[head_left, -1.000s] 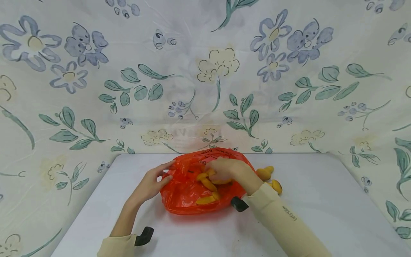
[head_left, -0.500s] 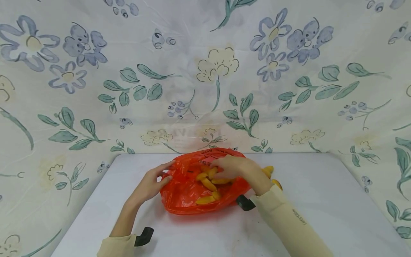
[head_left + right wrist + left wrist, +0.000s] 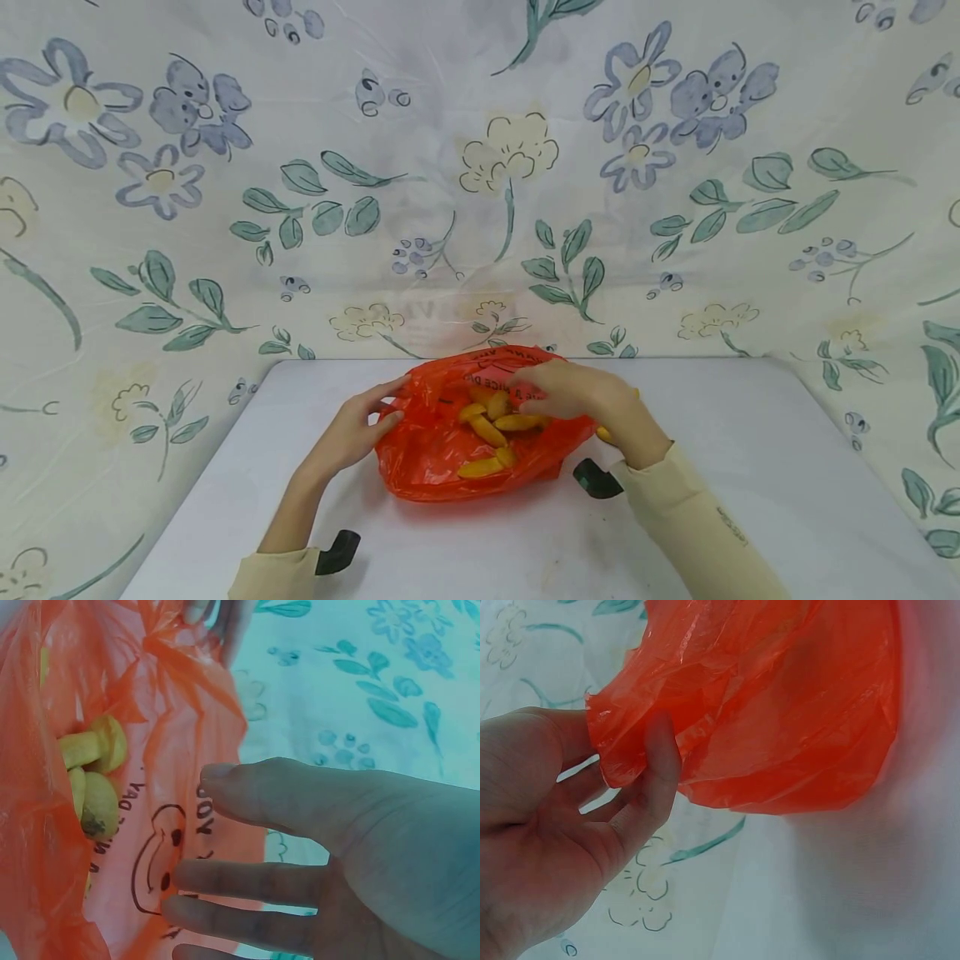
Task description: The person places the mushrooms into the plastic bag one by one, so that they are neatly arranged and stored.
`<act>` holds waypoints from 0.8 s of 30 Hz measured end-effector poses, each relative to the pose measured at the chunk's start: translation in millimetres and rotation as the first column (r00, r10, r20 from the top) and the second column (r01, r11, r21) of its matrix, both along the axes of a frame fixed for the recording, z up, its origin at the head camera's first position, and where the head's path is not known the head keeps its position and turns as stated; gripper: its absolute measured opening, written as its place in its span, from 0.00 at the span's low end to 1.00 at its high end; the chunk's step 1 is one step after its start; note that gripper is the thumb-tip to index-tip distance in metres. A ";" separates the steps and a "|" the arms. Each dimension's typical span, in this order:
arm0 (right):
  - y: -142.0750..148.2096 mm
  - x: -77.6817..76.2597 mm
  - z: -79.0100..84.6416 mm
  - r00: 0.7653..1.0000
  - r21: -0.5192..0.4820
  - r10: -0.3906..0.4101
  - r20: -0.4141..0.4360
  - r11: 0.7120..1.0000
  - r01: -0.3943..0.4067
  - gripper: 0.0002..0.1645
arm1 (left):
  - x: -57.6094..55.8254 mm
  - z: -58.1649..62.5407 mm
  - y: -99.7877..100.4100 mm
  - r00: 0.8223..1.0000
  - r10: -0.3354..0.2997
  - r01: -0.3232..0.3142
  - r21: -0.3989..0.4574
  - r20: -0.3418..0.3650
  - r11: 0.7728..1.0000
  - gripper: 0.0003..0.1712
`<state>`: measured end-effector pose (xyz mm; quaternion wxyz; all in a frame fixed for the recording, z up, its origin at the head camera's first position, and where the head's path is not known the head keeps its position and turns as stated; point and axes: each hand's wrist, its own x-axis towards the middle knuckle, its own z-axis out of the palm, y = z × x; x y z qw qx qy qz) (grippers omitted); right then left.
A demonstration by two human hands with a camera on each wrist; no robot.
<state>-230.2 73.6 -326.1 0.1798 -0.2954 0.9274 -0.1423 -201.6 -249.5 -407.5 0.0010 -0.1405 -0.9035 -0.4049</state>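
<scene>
A red plastic bag (image 3: 420, 458) lies with its mouth spread toward me, black print on its inner wall. Several yellow mushrooms (image 3: 487, 431) are inside it. At the bag's left edge, my left hand (image 3: 351, 429) pinches the plastic between thumb and fingers; the left wrist view shows the film (image 3: 619, 742) held there. My right hand (image 3: 577, 392) is over the right side of the mouth. In the right wrist view its fingers (image 3: 247, 881) are straight and apart with nothing between them, and two mushrooms (image 3: 101, 806) show inside the bag.
A yellow piece (image 3: 604, 435) lies on the white table (image 3: 750, 475) right of the bag, mostly hidden by my right wrist. Behind the table hangs a flower-patterned cloth (image 3: 480, 208).
My right hand has drawn back to the right from among the mushrooms, uncovering more of them. My right forearm now hides most of the pieces outside the bag. The left hand stays put.
</scene>
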 end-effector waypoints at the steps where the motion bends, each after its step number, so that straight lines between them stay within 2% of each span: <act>1: 1.6 0.8 0.2 1.000 -0.007 -0.002 -0.001 1.000 0.002 0.28 | 0.0 -0.1 0.0 1.000 -0.005 0.005 -0.005 -0.006 1.000 0.32; 11: 20.7 7.6 7.0 0.997 -0.084 -0.071 0.034 0.994 0.073 0.27 | 1.5 0.0 0.4 1.000 -0.007 0.007 -0.010 -0.018 1.000 0.32; 24: 49.8 18.7 9.3 0.993 -0.085 -0.112 -0.040 0.991 0.108 0.31 | 1.5 -0.2 0.2 1.000 0.004 -0.004 -0.019 -0.004 1.000 0.32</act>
